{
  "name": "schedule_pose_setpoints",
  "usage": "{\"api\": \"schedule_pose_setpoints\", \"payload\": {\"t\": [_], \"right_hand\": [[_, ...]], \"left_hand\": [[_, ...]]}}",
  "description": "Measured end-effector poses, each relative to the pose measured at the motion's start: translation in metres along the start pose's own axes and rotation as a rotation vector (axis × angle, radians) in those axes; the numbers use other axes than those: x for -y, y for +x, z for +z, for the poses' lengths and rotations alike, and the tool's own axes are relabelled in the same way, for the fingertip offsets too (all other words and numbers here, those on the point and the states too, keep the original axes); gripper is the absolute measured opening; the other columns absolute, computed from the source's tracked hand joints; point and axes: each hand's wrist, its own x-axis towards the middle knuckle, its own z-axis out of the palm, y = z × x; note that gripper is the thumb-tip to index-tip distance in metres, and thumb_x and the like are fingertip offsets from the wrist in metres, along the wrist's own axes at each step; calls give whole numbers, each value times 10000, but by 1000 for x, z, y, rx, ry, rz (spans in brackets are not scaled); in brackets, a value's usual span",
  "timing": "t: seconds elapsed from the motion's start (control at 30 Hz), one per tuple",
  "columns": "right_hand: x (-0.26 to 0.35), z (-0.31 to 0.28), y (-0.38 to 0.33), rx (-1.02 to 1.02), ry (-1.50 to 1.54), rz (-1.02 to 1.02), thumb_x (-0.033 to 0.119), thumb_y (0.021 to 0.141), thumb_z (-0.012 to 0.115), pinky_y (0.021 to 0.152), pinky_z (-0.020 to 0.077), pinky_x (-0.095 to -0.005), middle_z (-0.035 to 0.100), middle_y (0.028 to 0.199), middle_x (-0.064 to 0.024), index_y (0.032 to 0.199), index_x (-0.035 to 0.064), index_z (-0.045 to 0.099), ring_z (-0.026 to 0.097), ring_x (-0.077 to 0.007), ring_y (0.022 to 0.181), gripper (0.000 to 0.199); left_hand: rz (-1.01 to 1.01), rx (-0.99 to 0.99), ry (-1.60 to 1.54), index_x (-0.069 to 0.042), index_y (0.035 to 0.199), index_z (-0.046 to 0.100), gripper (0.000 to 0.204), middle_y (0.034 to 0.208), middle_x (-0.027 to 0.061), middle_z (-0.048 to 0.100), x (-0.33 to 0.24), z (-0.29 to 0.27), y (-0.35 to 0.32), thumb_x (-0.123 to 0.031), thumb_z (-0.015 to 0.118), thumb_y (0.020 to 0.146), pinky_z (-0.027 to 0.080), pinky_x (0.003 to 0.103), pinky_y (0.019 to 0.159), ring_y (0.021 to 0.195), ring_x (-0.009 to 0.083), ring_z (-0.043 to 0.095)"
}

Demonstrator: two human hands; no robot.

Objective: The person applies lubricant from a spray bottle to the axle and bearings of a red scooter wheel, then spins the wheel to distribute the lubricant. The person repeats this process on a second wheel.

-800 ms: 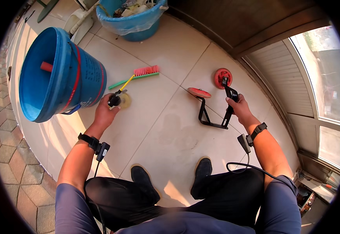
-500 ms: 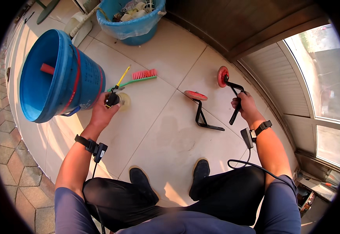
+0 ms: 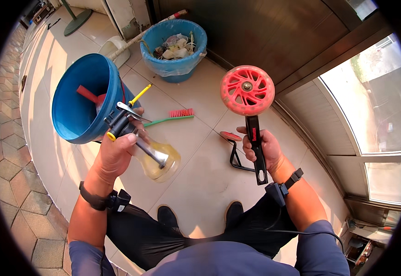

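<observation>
My left hand is wrapped round the neck of an oil can, tilted, with a clear body holding yellowish liquid, a metal lever and a yellow spout. My right hand grips the black bracket of a red wheel, raised with its spoked face toward me. Below it, a second red wheel on a black bent bracket lies on the tiles. A green brush with pink bristles rests on the floor between my hands, farther off.
A large blue bucket with a red-handled thing inside stands tilted at the left. Behind it is a blue bin lined with plastic and holding waste. A dark panel and window frame run along the right.
Both hands have lifted toward me, the left raising the oil can off the floor and the right raising the wheel and turning its face into view. The view has shifted too.
</observation>
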Motion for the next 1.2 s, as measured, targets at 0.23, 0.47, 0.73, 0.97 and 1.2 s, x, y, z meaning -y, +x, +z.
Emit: {"api": "schedule_pose_setpoints", "payload": {"t": [0.23,0.47,0.73,0.97,1.2], "right_hand": [[-53,16,12,44,-200,67,231,1061,371,442,432,-282,544,715,-62,1319,-32,540,518,-174,468,405],[-68,-4,30,66,-345,218,307,1057,409,459,460,-276,526,611,-64,717,48,543,541,-163,478,448],[-85,-6,33,116,-366,309,339,1049,451,448,466,-280,541,592,-84,714,35,557,539,-165,437,464],[-98,-20,36,192,-398,357,431,1066,480,443,437,-308,543,689,-65,1045,53,565,527,-176,466,388],[-99,-19,35,212,-406,343,409,1065,478,438,435,-307,542,685,-70,1111,35,574,525,-175,467,389]], "left_hand": [[-110,76,-317,64,1387,515,800,1064,131,655,9,39,-62,-328,759,734,522,347,886,973,246,656],[-145,53,-365,81,1423,475,907,1334,214,590,40,38,-86,-339,826,700,558,366,835,1113,335,662],[-186,-9,-237,79,1401,504,909,1249,255,648,37,47,-91,-378,801,674,528,333,866,1105,296,662],[-190,21,-118,48,1334,560,823,1203,207,652,39,48,-94,-368,774,657,496,391,963,1158,314,633],[-177,-9,-187,47,1320,539,818,1196,197,623,41,54,-100,-364,810,667,506,514,1019,1198,424,626]]}}
